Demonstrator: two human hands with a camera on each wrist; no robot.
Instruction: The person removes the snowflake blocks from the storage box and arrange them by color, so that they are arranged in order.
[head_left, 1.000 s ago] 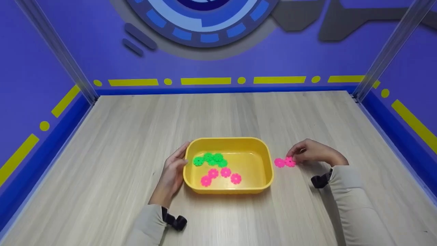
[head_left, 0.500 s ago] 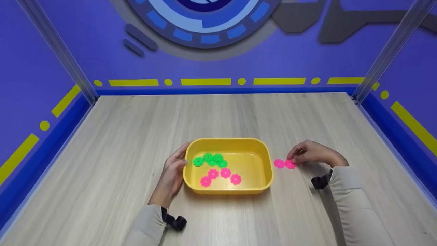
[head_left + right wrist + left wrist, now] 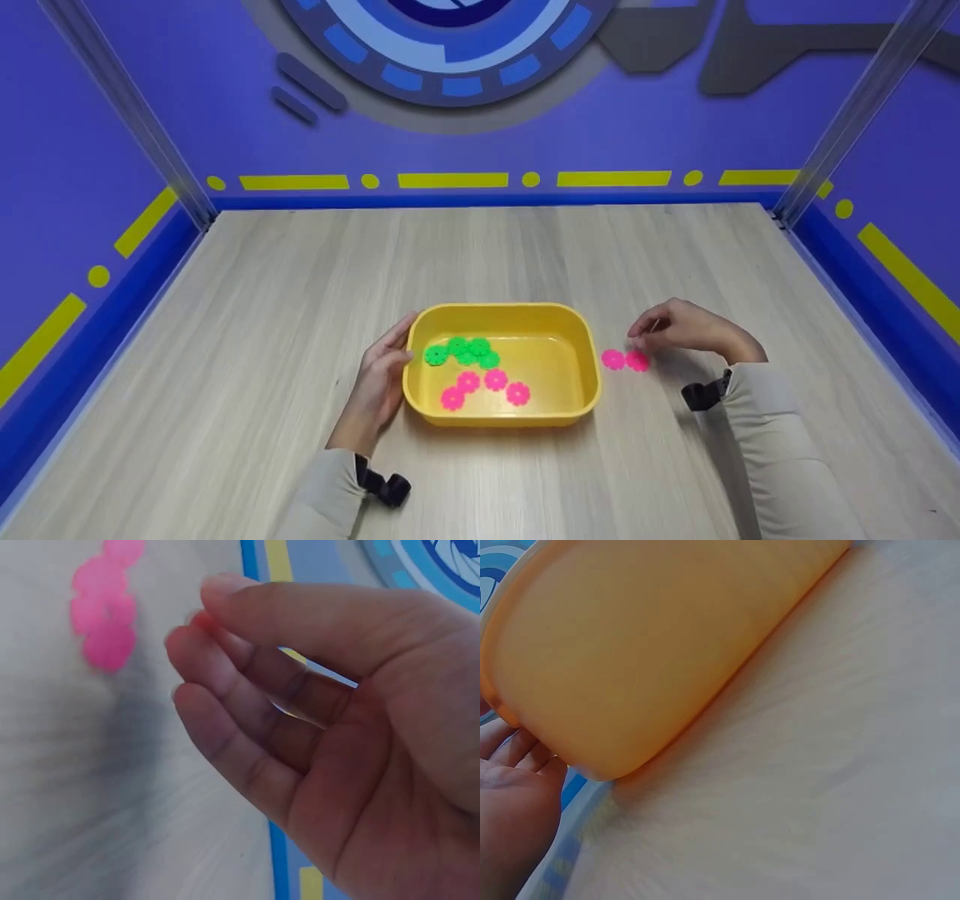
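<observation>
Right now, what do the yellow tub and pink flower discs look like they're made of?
Yellow tub: likely plastic, smooth with a soft sheen; pale highlights run along its inside. Pink flower discs: probably plastic too, since they are flat, evenly coloured and notched; their finish is too small to judge, so foam is possible.

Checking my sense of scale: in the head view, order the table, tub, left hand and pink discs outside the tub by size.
1. Table
2. Tub
3. Left hand
4. Pink discs: they look alike, so unranked
</observation>
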